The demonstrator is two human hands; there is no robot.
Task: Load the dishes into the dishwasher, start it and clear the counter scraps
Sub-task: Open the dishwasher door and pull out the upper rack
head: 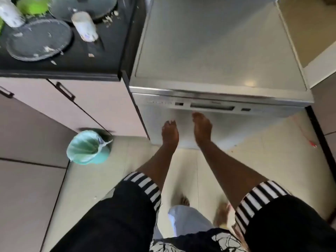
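Steel dishwasher [218,51] closed; our left grip [170,132] and right grip [202,126] both released, fingers straight, at its door. Dirty plate [39,40] sits by table's [101,67] front edge.

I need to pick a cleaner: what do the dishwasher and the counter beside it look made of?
Dishwasher: likely stainless steel, brushed satin finish; its silvery top shows soft light reflections. Counter: black, smooth, semi-matte; could be laminate or stone, the blurred view leaves it open.
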